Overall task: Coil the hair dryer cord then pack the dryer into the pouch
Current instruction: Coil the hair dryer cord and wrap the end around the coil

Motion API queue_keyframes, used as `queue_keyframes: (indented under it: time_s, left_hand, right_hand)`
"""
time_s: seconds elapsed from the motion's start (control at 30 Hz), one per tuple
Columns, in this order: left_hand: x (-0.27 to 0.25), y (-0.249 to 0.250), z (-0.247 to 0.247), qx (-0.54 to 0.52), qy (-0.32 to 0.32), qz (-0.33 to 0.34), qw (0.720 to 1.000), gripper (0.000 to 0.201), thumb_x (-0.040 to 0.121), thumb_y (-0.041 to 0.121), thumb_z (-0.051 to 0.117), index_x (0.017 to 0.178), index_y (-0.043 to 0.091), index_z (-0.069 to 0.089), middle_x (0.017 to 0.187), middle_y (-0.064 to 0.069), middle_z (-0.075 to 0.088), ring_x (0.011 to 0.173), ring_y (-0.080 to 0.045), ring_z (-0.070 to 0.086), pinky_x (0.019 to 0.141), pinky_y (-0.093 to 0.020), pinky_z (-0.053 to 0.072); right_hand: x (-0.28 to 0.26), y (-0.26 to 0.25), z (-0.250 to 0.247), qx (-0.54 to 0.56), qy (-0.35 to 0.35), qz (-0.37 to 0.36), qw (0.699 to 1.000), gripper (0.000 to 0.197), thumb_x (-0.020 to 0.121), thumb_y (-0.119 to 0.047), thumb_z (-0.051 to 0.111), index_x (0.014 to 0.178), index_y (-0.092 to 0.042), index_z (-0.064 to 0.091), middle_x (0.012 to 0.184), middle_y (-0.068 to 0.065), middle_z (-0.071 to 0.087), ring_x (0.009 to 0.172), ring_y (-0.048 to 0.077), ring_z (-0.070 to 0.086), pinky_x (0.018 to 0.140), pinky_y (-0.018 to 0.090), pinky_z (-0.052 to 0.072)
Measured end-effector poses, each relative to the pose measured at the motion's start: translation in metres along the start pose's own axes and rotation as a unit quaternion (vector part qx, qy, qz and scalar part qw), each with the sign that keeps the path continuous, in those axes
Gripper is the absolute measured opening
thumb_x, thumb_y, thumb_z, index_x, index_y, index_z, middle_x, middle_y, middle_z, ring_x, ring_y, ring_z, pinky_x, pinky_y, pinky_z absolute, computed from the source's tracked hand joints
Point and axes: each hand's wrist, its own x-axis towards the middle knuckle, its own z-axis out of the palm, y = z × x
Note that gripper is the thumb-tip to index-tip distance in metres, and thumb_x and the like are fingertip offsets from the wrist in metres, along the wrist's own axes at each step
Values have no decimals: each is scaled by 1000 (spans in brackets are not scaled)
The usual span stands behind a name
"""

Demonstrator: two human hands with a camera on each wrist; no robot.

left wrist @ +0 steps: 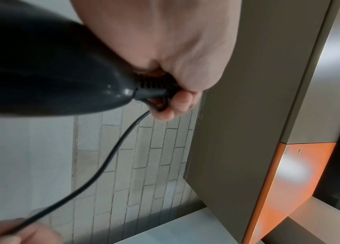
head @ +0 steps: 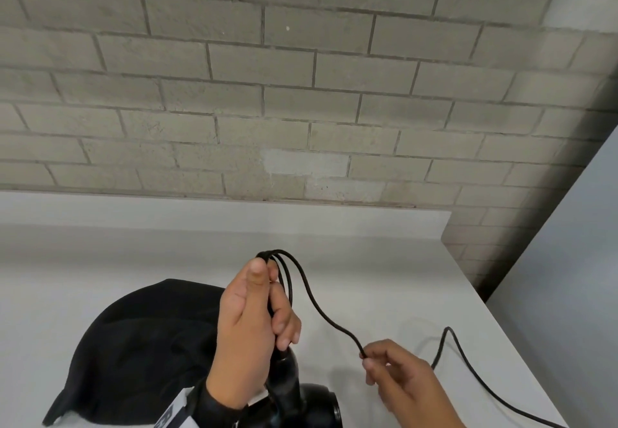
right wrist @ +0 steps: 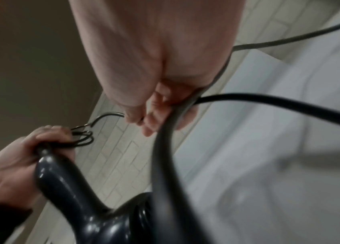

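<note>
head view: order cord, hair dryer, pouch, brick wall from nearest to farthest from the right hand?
From the right hand:
1. Cord: pinched in its fingertips, so touching.
2. Hair dryer: just to its left, handle and cord loops gripped by the left hand.
3. Pouch: black, farther left, lying on the table.
4. Brick wall: beyond the table's far edge.

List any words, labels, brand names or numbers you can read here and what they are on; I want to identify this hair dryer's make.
No text can be read in any view.
Hair dryer: glossy black, no brand or label showing.
White tag at the left hand's wrist: dark marks, cut off by the picture's edge and too blurred to read.
Pouch, cord, right hand: no lettering showing.
</note>
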Motion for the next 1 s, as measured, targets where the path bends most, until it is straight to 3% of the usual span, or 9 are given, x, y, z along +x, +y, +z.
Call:
queue_keyframes:
  time_s: [0.1, 0.23, 0.3, 0.37, 0.43, 0.53, 0.7, 0.87, 1.0]
  left_hand:
    - [-1, 1, 1, 7, 1, 3, 1000, 56, 87, 59, 48, 83, 2, 50, 40, -2, 36, 28, -16, 37, 40, -26, 43]
    - [-2, 0, 5, 38, -5, 9, 999, 49, 87, 59, 46, 80, 11, 52, 39, -2, 39, 30, -21, 44, 43, -31, 46]
    - [-3, 0, 7, 61, -10, 16, 998, 46, 88, 58, 45, 78, 14, 52, 40, -4, 44, 32, -26, 52, 48, -38, 48]
    - [-4, 0, 9, 82, -17, 26, 996, 46, 90, 56, 43, 81, 12, 50, 41, -6, 49, 38, -30, 59, 55, -47, 50]
    - [-5, 0, 10, 101, -22, 35, 994, 48, 97, 53, 40, 84, 7, 47, 43, -10, 54, 43, -31, 65, 58, -41, 54]
    - [-6, 0, 11, 117, -39, 35, 992, 47, 102, 44, 33, 86, 0, 44, 46, -13, 57, 50, -31, 69, 57, -26, 55]
    - [-9, 3, 13, 136, -95, 28, 986, 52, 98, 52, 36, 85, 2, 43, 49, -14, 62, 53, -30, 71, 56, -23, 54]
    - [-17, 3, 20, 146, -180, 19, 973, 56, 87, 70, 45, 86, 15, 47, 51, -10, 64, 49, -30, 68, 53, -25, 50]
    - [-21, 4, 23, 147, -206, 23, 967, 55, 90, 69, 40, 92, 16, 53, 47, -6, 63, 43, -29, 64, 53, -21, 45]
  right_hand:
    - [-10, -5, 1, -246, 29, -133, 960, 17, 91, -59, 49, 94, -50, 63, 79, -20, 66, 64, -4, 61, 59, 11, 49]
    - [-15, -28, 6, -423, 60, -271, 863, 37, 99, -44, 36, 83, -39, 69, 59, -12, 55, 43, 5, 52, 34, 14, 39]
    - [-17, -43, 5, -463, 82, -306, 828, 55, 101, -41, 24, 71, -36, 69, 54, -10, 50, 37, 9, 48, 32, 11, 34]
    - [-20, -54, 6, -489, 96, -320, 806, 56, 100, -35, 25, 61, -33, 65, 50, -7, 45, 34, 11, 44, 34, 13, 27]
    - [-21, -64, 4, -497, 100, -332, 796, 51, 97, -30, 31, 56, -31, 62, 48, -5, 42, 32, 12, 41, 37, 14, 19]
    - [-21, -76, -1, -491, 88, -351, 793, 56, 101, -33, 23, 60, -31, 61, 50, -5, 41, 34, 12, 39, 45, 17, 13]
    - [-17, -110, -20, -447, 53, -373, 811, 40, 103, -39, 32, 81, -33, 65, 65, -9, 48, 49, 9, 44, 42, 19, 24]
    - [5, -129, -31, -320, 74, -368, 870, 17, 98, -34, 50, 94, -27, 66, 76, -8, 56, 59, 12, 50, 45, 26, 45]
    - [23, -128, -26, -232, 78, -349, 904, 16, 98, -32, 54, 96, -24, 68, 80, -13, 57, 64, 6, 52, 54, 27, 47]
